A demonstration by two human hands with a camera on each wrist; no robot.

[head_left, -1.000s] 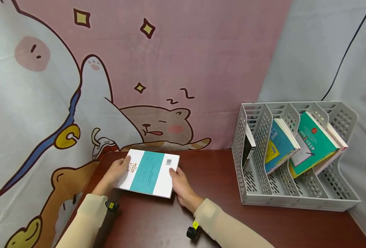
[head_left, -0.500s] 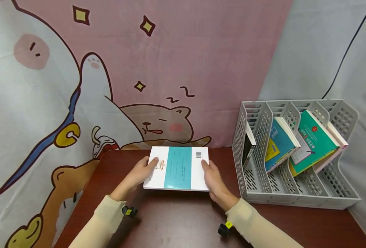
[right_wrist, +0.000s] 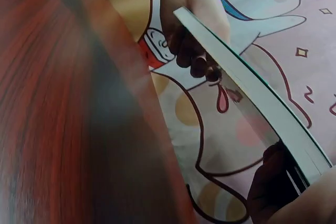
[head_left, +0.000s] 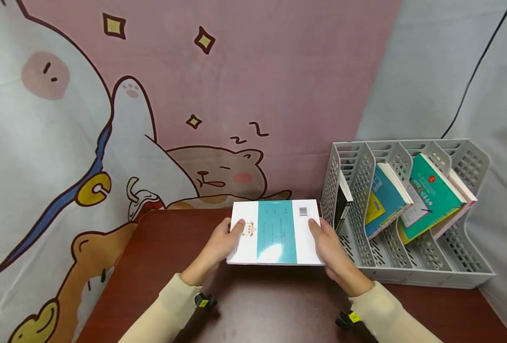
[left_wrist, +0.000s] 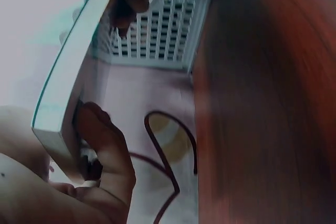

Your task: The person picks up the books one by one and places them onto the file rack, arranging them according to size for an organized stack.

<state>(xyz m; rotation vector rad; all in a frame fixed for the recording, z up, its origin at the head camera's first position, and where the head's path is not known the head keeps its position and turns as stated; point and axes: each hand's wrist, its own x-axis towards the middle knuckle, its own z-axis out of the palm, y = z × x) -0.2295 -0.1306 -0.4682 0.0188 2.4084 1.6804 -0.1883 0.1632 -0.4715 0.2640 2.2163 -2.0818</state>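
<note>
A white book (head_left: pixel 276 233) with a broad teal band and a barcode is held level above the table, its back cover up. My left hand (head_left: pixel 219 245) grips its left edge, thumb on the cover and fingers curled underneath. On the opposite edge, my right hand (head_left: pixel 332 250) pinches it the same way. In the left wrist view the thick page block of the book (left_wrist: pixel 79 56) shows, with a gap between it and the tabletop. The right wrist view shows the book (right_wrist: pixel 252 82) from the edge, fingers of both hands beneath it.
A grey file rack (head_left: pixel 420 275) with slanted compartments stands on the right of the brown table (head_left: pixel 150 286). In it lean a dark book (head_left: pixel 342 202), a blue book (head_left: pixel 384 200), a green book (head_left: pixel 431 195) and a pinkish one (head_left: pixel 461 209). A printed cloth (head_left: pixel 305 95) hangs behind.
Both hands have carried the book rightward from the left of the table toward the rack. It has turned from slightly slanted to nearly square with the head view.
</note>
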